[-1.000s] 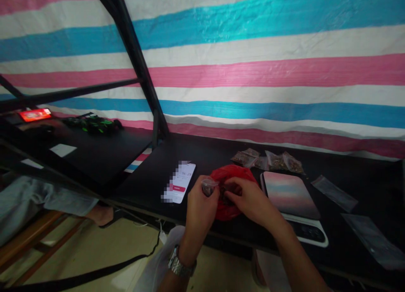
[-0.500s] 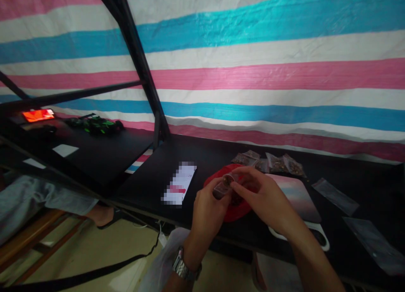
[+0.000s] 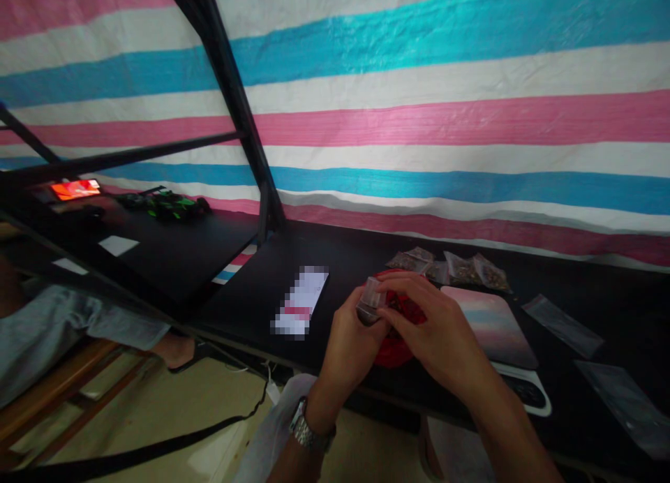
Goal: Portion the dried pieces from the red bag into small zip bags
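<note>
A small clear zip bag [image 3: 371, 296] with dark contents in its lower part stands upright between my hands. My left hand [image 3: 352, 343] is closed round its lower part. The fingers of my right hand [image 3: 432, 315] are bent and pinched at the bag's upper right edge. Just beneath both hands sits a red bowl [image 3: 392, 354] with small brownish pieces in it, partly covered by my hands. Close to my right forearm is a white kitchen scale [image 3: 541, 399] with a shiny square plate [image 3: 489, 326].
Several filled small bags [image 3: 465, 270] lie behind the bowl. Two flat clear bags, one nearer the back [image 3: 562, 326] and one in front [image 3: 622, 406], lie at the right. A phone [image 3: 302, 301] is at the left. Another person's leg [image 3: 125, 319] shows beside a black frame post [image 3: 241, 113].
The bag's mouth, earlier held round and open, now stands up flatter and taller between my fingers. My right fingers have shifted along its edge. The view has moved slightly.
</note>
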{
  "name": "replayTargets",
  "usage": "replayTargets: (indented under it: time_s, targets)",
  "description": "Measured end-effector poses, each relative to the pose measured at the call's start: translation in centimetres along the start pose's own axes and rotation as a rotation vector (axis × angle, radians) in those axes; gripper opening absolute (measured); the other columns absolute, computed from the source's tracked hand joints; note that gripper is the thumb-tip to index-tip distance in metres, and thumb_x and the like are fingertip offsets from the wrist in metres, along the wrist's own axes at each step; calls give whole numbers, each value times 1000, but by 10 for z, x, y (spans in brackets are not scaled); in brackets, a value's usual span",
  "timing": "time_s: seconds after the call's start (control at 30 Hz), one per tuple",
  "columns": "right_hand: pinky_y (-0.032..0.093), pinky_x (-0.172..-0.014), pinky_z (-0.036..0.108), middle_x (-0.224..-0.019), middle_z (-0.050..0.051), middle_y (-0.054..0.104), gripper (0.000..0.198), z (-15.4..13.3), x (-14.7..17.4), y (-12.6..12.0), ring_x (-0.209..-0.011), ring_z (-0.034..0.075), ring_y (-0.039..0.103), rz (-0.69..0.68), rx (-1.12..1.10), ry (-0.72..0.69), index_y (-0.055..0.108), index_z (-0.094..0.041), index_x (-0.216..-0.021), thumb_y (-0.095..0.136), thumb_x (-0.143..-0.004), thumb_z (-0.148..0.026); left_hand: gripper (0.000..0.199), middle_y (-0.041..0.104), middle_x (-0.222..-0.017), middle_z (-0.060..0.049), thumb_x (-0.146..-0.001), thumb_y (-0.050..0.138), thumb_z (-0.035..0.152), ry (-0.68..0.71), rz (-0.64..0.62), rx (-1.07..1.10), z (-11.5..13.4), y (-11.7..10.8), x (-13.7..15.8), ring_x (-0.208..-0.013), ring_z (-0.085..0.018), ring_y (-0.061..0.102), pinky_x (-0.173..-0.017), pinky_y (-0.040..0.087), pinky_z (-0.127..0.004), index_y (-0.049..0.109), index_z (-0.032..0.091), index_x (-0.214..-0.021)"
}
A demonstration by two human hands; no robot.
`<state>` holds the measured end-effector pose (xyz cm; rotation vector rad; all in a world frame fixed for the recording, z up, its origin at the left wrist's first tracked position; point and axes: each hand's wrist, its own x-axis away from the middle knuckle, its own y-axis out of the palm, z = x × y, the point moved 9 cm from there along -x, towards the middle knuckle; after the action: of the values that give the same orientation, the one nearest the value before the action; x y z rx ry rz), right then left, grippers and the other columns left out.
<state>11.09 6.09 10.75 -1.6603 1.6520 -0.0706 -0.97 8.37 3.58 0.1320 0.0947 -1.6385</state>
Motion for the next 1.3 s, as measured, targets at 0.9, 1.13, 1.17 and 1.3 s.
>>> replayTargets:
  time_s: [0.9, 1.13, 1.17, 1.3]
  targets:
    - [54, -75, 31, -83, 3, 77, 19, 21, 8, -45, -78, 20, 68, 93, -199, 198, 78, -23, -85, 67, -93, -37, 61, 68, -119, -3, -86, 81, 22, 57, -146, 136, 10, 28, 15, -107, -19, 71, -99, 55, -36, 42, 29, -132]
    - [53, -64, 31, -77, 6, 77, 33, 67, 25, -98, -70, 21, 70, 367, -161, 360, 74, -20, -88, 69, -89, -53, 70, 68, -113, -2, -81, 83, 22, 143, -117, 27, 17, 28, 12, -105, -20, 69, -99, 55, -41, 43, 29, -137]
    - [52, -61, 31, -75, 6, 76, 35, 82, 30, -106, -67, 21, 69, 384, -141, 404, 74, -20, -88, 69, -87, -55, 66, 67, -110, -1, -82, 82, 23, 191, -69, -49, 20, 22, 11, -102, -19, 68, -98, 54, -41, 45, 29, -137]
    - [52, -59, 34, -73, 9, 77, 35, 137, 50, -131, -62, 23, 68, 368, 63, 563, 75, -19, -81, 61, -85, -51, 45, 64, -104, 0, -91, 73, 26, 326, 66, -309, 28, 3, 7, -96, -17, 65, -95, 53, -38, 54, 27, -131]
